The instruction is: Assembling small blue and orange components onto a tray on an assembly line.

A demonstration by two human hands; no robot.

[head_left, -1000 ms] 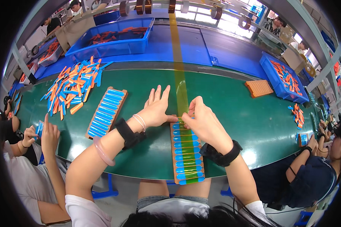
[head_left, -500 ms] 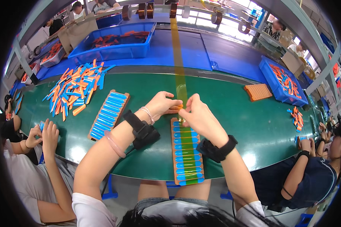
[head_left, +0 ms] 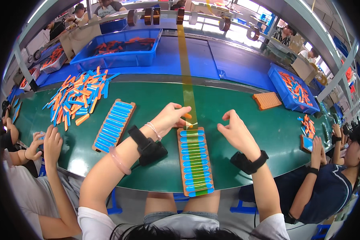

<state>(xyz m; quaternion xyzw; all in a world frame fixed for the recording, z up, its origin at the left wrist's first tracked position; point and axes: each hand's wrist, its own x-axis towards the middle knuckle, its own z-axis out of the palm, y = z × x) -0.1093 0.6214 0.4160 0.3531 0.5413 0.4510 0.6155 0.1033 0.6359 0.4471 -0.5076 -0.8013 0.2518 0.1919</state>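
A long strip of amber see-through tape (head_left: 187, 72) comes down from a roll (head_left: 180, 17) on the rack. My left hand (head_left: 173, 117) pinches it by its left edge, one fingertip showing orange through it. Just below, at the far end of an orange ridged tray (head_left: 181, 160), the tape looks creased; I cannot tell whether it is parted there. Blue strips (head_left: 200, 151) lie crosswise in the tray, with a tape band (head_left: 195, 162) running lengthwise over them. My right hand (head_left: 237, 130) is raised right of the tape, thumb and forefinger apart, holding nothing.
Left of my left arm lies another filled tray (head_left: 114, 126), beyond it a heap of blue and orange strips (head_left: 78, 96). Blue bins stand behind (head_left: 116, 56) and at right (head_left: 294, 88), near an orange tray (head_left: 267, 101). Co-workers' hands (head_left: 52, 142) flank me.
My right hand has let go near the tape and moved off to the right, its fingers opening. My left hand stays at the tape, slightly lower and further left.
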